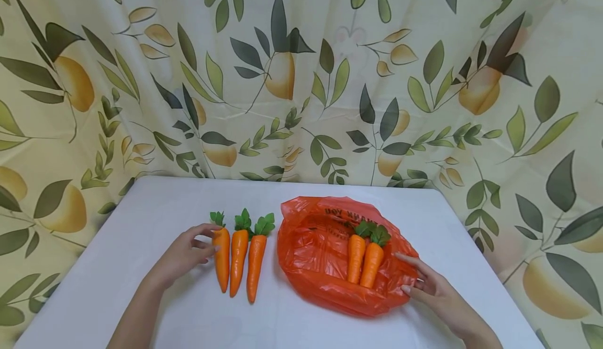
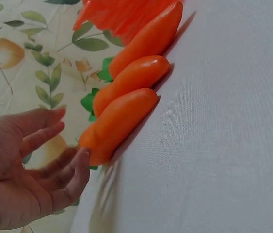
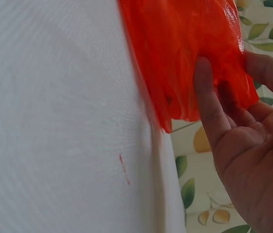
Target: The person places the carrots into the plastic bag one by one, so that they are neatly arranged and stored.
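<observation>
Three orange carrots with green leafy tops lie side by side on the left: a left carrot, a middle carrot and a right carrot. My left hand has its fingers loosely bent, their tips at the upper part of the left carrot. A red plastic bag with dark lettering lies spread with its mouth wide. Inside it rest two more carrots, leaves toward the back. At the bag's right side, my right hand holds the edge between thumb and fingers, as the right wrist view shows.
Everything lies on a table with a white cover. Behind and beside it hangs a curtain printed with leaves and yellow fruit. A strip of table separates the carrot row from the bag.
</observation>
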A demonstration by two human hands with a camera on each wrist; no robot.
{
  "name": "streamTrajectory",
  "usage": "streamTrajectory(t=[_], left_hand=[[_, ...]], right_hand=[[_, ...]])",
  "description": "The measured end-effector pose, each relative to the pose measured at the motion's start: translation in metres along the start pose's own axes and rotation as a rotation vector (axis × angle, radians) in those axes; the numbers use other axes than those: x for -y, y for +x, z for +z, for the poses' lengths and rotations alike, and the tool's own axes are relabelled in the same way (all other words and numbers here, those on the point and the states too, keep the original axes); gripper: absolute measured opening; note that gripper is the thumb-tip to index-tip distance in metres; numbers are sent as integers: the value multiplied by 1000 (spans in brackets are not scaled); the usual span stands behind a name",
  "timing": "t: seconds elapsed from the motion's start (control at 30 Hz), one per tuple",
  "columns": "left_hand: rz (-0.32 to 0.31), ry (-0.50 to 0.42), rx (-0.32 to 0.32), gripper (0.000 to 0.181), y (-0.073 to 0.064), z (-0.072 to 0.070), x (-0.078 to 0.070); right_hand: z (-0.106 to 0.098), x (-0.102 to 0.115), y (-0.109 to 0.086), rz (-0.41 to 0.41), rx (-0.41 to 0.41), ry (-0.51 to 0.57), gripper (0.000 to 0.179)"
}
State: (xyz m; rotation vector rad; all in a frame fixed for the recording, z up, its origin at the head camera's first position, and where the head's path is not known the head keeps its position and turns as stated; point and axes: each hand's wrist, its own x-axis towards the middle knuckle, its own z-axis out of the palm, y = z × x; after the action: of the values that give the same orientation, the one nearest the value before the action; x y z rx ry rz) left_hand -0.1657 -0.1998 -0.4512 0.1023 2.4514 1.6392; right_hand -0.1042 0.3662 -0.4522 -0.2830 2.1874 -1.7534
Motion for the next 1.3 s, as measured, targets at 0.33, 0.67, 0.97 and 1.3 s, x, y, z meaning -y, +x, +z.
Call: streamTrajectory(t=[0.33, 0.67, 0.97, 1.3], left_hand=[[-71, 2, -10, 53, 2, 2, 8], [-78, -6, 24, 62, 7, 4, 11], [-110, 50, 7, 64, 15, 9, 12], [-95, 139, -43, 66, 26, 21, 12]], right_hand=[[3, 1, -1, -5, -21, -26, 63], [3, 2, 0, 11, -15, -28, 62], [4, -2, 2, -25, -3, -29, 61], [2, -3, 2, -21, 17, -24, 61]])
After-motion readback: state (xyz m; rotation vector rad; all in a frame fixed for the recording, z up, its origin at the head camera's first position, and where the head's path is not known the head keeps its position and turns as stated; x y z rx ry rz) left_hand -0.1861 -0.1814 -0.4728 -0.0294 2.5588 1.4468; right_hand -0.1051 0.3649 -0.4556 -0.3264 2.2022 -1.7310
